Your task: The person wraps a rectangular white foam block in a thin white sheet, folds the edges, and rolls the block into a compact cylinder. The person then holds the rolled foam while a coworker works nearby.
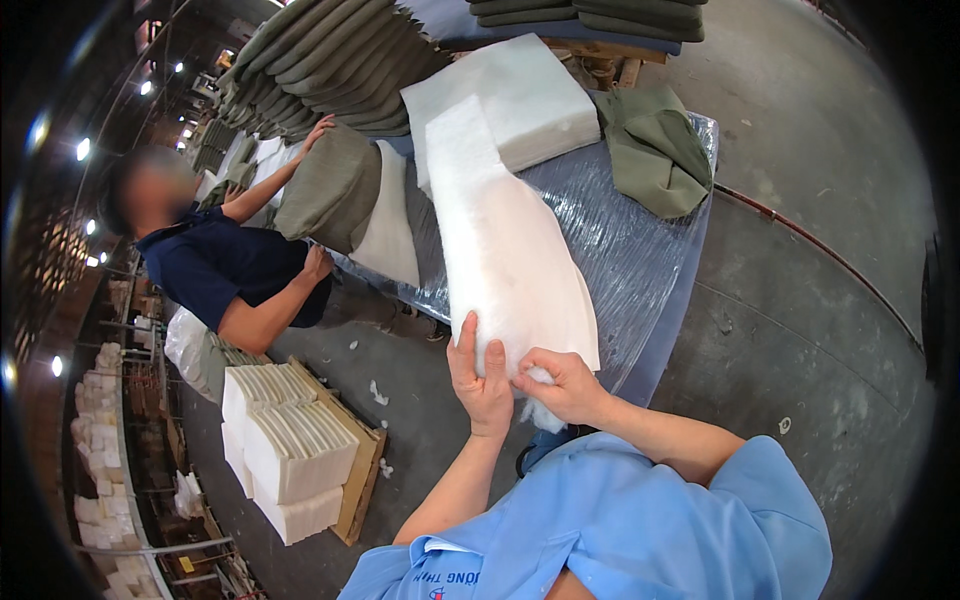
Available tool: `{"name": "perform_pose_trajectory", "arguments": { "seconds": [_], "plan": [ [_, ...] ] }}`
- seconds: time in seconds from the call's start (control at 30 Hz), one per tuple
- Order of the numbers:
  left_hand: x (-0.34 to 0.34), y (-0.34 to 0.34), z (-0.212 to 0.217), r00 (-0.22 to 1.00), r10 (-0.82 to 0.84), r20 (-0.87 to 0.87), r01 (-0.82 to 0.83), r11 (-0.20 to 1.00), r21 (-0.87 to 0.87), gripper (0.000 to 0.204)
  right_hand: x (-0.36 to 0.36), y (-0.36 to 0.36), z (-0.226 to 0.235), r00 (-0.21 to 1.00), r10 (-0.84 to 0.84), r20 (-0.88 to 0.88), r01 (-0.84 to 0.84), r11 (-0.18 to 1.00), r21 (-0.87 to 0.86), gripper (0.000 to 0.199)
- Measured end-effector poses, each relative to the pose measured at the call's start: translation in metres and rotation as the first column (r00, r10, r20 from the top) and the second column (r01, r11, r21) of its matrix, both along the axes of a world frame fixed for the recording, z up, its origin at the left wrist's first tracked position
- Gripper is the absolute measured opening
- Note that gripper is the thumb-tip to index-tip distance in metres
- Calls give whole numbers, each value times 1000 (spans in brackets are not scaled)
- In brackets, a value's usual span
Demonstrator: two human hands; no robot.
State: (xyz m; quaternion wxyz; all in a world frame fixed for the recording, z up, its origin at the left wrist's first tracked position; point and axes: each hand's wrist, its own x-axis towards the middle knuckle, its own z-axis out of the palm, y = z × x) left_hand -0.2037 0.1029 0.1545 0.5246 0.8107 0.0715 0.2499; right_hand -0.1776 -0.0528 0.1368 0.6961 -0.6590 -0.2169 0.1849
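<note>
Head view looks down on a worktable wrapped in clear plastic film [640, 250], and everything else sits around that table. On the film lies a long white wadding pad [505, 250], running from the far side of the table to its near edge, where its end hangs just over. The left hand [480, 385] is at that near end, fingers spread flat and upright against the pad's underside corner, thumb closed onto the edge. The right hand [560, 385] is just beside it, fingers pinched together on a tuft of loose white fibre at the same corner.

At the far end of the table a folded stack of white wadding [540, 90] lies under the pad's far end, and an olive green cover [655, 150] is crumpled to its right. Across the table's left edge another person in a dark blue shirt [215, 265] presses both hands on a green cushion [330, 190]. On the floor left of the table, a pallet [360, 480] carries stacked white sheets [285, 450].
</note>
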Motion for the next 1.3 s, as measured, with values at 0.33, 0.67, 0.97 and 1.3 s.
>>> {"name": "perform_pose_trajectory", "arguments": {
  "seconds": [0.33,0.67,0.97,1.3],
  "plan": [
    [-1,2,0,1000,11,3,-11,1000,17,46,53,-15,-72,928,-326,-180,322,945,-50,22],
    [0,-2,-1,999,47,21,-50,983,176,47,40,40,-31,891,-372,259,380,925,21,32],
    [-5,11,-2,997,79,13,-80,987,139,49,42,48,11,941,-338,16,338,935,-105,29],
    [2,6,1,999,17,48,-26,977,212,47,78,37,-65,855,-504,121,516,803,-300,38]
  ]
}}
